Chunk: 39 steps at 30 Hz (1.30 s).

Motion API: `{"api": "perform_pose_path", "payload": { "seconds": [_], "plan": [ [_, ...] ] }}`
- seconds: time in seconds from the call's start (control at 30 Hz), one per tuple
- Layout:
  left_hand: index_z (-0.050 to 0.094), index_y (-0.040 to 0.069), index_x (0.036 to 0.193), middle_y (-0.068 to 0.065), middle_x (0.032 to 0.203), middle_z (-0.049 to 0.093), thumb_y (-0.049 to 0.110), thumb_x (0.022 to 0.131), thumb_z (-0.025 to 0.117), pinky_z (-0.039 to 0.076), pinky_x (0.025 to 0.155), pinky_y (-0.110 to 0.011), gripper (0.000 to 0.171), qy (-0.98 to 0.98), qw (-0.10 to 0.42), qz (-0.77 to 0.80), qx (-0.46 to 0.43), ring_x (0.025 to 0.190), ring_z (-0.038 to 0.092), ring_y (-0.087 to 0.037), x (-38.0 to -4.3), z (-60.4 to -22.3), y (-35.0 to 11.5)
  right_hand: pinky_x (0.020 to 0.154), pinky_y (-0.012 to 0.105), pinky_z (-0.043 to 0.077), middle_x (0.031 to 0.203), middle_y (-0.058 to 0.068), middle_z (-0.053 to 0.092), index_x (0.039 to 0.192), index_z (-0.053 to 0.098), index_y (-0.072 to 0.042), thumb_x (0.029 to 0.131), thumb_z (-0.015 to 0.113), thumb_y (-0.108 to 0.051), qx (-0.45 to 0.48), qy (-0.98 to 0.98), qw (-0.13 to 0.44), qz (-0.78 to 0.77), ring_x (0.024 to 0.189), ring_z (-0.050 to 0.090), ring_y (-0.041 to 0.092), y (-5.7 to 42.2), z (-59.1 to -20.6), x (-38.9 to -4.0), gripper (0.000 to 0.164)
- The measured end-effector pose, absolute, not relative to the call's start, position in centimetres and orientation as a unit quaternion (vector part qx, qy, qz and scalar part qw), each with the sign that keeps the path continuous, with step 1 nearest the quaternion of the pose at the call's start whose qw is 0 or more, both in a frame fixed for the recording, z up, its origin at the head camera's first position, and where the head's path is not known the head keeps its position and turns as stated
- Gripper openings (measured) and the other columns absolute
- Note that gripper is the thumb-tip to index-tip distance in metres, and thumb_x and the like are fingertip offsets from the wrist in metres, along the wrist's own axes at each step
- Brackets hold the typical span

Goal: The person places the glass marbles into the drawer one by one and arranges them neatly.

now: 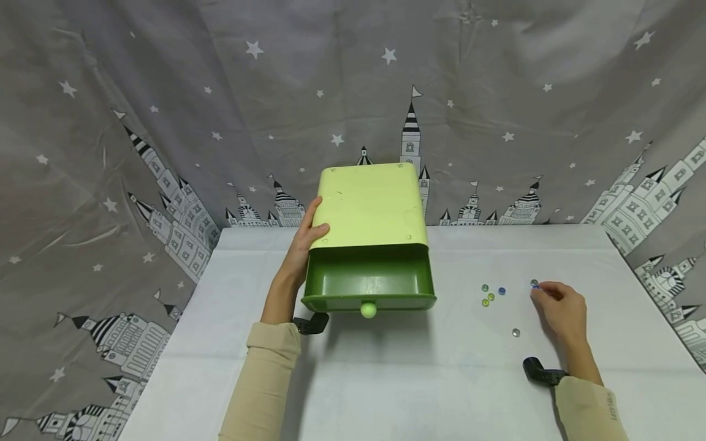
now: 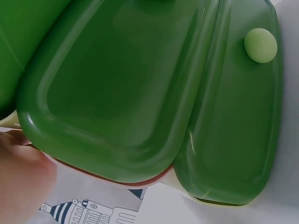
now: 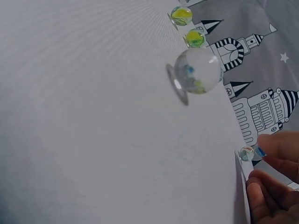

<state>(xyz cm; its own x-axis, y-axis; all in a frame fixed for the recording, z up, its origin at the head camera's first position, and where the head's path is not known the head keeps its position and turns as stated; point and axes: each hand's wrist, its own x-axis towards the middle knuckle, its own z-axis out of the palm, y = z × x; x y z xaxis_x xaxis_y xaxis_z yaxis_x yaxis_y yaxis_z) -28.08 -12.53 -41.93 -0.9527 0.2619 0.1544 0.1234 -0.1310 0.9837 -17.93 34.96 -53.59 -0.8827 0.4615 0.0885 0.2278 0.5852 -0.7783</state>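
Note:
A drawer cabinet [image 1: 369, 205] with a pale green top stands on the table, its dark green top drawer [image 1: 368, 275] pulled out and bare inside. My left hand [image 1: 298, 251] rests against the cabinet's left side, with thumb and forefinger extended at the top edge; its other fingers are hidden. At the right, my right hand [image 1: 565, 309] pinches a blue marble [image 3: 260, 151] between thumb and forefinger. Right beside it lies a clear marble [image 3: 246, 153]. A larger-looking clear marble [image 3: 197, 70] sits nearer the right wrist camera.
Between cabinet and right hand lie several green and yellowish marbles [image 1: 485, 302] and another blue marble [image 1: 502, 291]. Lower drawer fronts [image 2: 229, 121] with a round knob [image 2: 260, 45] face forward. A grey castle-print curtain [image 1: 331, 92] hangs behind the white table [image 1: 441, 380].

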Motion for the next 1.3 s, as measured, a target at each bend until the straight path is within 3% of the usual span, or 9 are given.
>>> {"api": "perform_pose_path", "payload": {
  "seconds": [0.27,0.5,0.77,1.03,1.2,1.3],
  "plan": [
    [0.017,0.030,0.158,0.006,0.163,0.003,0.031,0.094,0.052,0.015,0.115,-0.046,0.073,0.663,0.047,0.733,0.143,0.146,0.010,-0.014,-28.1,-41.9,-12.6,0.072,0.024,0.039,0.111,0.020,0.063,0.117,0.066,0.005,0.098,0.060,-0.027,-0.190,-0.871,0.133,0.433,0.089,0.051,0.017,35.1,-53.5,-17.9,0.038],
    [0.017,0.031,0.158,0.006,0.163,0.002,0.030,0.095,0.051,0.015,0.115,-0.047,0.073,0.662,0.047,0.733,0.148,0.146,0.009,-0.014,-28.2,-41.8,-12.5,0.069,0.016,0.040,0.108,0.016,0.065,0.114,0.067,0.005,0.097,0.062,-0.030,-0.175,-0.871,0.140,0.437,0.081,0.049,0.001,34.9,-53.2,-17.7,0.039],
    [0.015,0.028,0.159,0.004,0.164,0.002,0.026,0.095,0.049,0.015,0.115,-0.046,0.072,0.657,0.045,0.735,0.158,0.146,0.010,-0.015,-28.2,-41.9,-12.4,0.076,0.022,0.041,0.118,0.017,0.063,0.114,0.067,0.004,0.096,0.064,-0.036,-0.150,-0.873,0.141,0.443,0.090,0.047,-0.005,33.8,-51.9,-17.4,0.044],
    [0.017,0.030,0.159,0.005,0.163,0.003,0.028,0.094,0.051,0.016,0.115,-0.046,0.073,0.663,0.042,0.732,0.149,0.146,0.010,-0.015,-28.0,-41.8,-12.5,0.074,0.011,0.042,0.109,0.008,0.065,0.107,0.069,0.002,0.094,0.068,-0.034,-0.122,-0.861,0.181,0.460,0.091,0.053,-0.002,32.0,-51.2,-17.3,0.038],
    [0.018,0.031,0.159,0.006,0.164,0.001,0.030,0.094,0.051,0.012,0.115,-0.050,0.073,0.675,0.039,0.722,0.143,0.147,0.006,-0.016,-28.0,-41.7,-12.5,0.076,0.009,0.042,0.098,-0.003,0.066,0.103,0.070,0.002,0.094,0.069,-0.021,-0.053,-0.853,0.201,0.478,0.088,0.056,-0.003,30.6,-50.2,-17.0,0.025],
    [0.018,0.029,0.159,0.005,0.163,0.002,0.029,0.094,0.051,0.013,0.115,-0.049,0.073,0.670,0.041,0.727,0.146,0.147,0.007,-0.015,-28.0,-41.8,-12.6,0.076,0.010,0.044,0.094,-0.004,0.067,0.101,0.070,0.003,0.092,0.069,-0.010,0.000,-0.852,0.208,0.481,0.086,0.059,-0.004,29.6,-49.1,-16.7,0.016]
  ]
}}
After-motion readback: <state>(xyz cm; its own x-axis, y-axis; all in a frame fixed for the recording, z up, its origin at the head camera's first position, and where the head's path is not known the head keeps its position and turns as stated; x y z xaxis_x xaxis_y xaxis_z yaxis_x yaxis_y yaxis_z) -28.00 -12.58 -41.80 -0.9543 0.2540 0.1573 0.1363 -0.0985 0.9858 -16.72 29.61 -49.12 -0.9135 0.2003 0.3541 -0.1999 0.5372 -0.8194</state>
